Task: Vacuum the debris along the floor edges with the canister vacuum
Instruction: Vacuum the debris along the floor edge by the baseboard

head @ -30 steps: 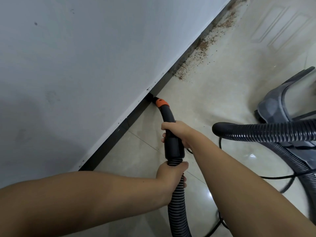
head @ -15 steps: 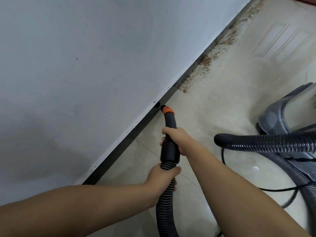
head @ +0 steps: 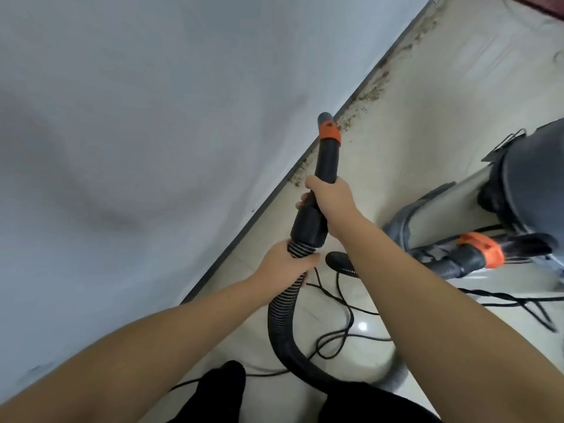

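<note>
Grey-white wall (head: 152, 132) fills the left, meeting glossy beige floor tiles (head: 457, 102) at a dark baseboard (head: 244, 227); grey canister vacuum (head: 531, 190) stands at right on the floor, no readable brand or label on it, black power cord (head: 335, 334) looped on the tiles. Ribbed black hose (head: 280, 315) runs up to a black nozzle tube (head: 326, 160) with an orange collar (head: 329, 132), tip raised near the baseboard; brown debris (head: 375, 90) lies along the edge beyond the tip. Left hand (head: 283, 264) wraps the ribbed hose just below the cuff; right hand (head: 332, 196) grips the tube above it.
</note>
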`<control>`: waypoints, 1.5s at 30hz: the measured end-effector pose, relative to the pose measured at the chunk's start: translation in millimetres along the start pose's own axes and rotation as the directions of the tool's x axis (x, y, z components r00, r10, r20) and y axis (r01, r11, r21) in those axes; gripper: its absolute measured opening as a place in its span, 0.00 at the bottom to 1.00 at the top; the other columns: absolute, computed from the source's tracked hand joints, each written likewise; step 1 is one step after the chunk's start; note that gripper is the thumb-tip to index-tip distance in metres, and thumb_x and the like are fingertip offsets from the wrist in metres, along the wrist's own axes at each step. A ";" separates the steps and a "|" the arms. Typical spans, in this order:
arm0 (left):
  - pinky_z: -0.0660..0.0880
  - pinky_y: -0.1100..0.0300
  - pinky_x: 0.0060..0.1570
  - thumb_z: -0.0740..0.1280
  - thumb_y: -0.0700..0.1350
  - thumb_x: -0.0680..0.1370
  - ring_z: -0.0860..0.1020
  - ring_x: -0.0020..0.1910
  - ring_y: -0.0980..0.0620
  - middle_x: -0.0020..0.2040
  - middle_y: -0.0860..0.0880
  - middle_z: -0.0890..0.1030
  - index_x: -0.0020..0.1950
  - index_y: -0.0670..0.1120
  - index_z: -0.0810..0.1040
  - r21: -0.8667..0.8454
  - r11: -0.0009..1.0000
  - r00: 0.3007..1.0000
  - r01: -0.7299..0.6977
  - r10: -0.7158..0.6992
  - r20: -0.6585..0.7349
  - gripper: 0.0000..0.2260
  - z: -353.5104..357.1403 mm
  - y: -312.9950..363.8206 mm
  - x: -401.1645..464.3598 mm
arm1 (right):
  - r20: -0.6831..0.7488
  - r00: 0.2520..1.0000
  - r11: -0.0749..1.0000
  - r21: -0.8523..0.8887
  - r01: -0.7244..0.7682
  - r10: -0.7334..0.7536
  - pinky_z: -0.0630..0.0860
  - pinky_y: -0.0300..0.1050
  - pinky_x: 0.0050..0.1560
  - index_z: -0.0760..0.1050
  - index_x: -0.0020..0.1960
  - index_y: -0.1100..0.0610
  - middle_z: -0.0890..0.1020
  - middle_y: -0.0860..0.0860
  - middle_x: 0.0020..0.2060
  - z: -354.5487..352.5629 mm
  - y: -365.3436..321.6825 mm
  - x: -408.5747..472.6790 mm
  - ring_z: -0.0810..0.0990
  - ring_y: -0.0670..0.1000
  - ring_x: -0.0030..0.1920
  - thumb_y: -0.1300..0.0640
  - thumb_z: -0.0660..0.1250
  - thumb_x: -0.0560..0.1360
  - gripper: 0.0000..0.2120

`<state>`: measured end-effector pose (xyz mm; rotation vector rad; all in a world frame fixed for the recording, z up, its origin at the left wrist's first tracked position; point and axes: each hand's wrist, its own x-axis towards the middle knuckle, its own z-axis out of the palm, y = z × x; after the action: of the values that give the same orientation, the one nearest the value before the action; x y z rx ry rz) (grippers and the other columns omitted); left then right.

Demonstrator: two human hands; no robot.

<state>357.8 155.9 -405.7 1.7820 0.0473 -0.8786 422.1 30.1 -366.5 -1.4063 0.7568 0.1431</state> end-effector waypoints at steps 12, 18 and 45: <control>0.73 0.71 0.28 0.73 0.49 0.71 0.78 0.27 0.61 0.28 0.56 0.81 0.40 0.52 0.75 0.273 0.941 0.953 -0.198 0.250 -0.170 0.07 -69.1 251.5 -160.9 | 0.040 0.971 0.959 0.171 0.225 -0.235 0.78 0.41 0.31 0.69 0.47 0.55 0.79 0.52 0.27 2.3 -261.8 -168.9 0.82 0.51 0.29 0.60 0.66 0.71 0.07; 0.77 0.56 0.45 0.71 0.44 0.73 0.79 0.37 0.50 0.37 0.49 0.80 0.41 0.49 0.74 0.394 0.912 0.950 -0.116 0.217 -0.223 0.06 -50.6 293.0 -213.9 | 0.070 0.988 0.974 0.194 0.121 -0.137 0.78 0.40 0.30 0.68 0.48 0.56 0.79 0.51 0.27 -14.8 -286.9 -204.3 0.82 0.49 0.28 0.61 0.66 0.73 0.08; 0.74 0.67 0.33 0.70 0.47 0.71 0.77 0.31 0.58 0.34 0.52 0.79 0.43 0.45 0.75 0.463 0.875 0.952 -0.143 0.250 -0.178 0.07 -114.5 365.6 -138.3 | 0.288 0.952 0.924 0.326 -0.198 0.103 0.79 0.48 0.37 0.68 0.49 0.59 0.78 0.54 0.24 -8.4 -380.1 -123.8 0.79 0.52 0.27 0.64 0.66 0.74 0.08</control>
<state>477.6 155.5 -16.4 2.2698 -0.1996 -0.5512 520.9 -10.7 18.8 -0.9628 0.6299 0.2973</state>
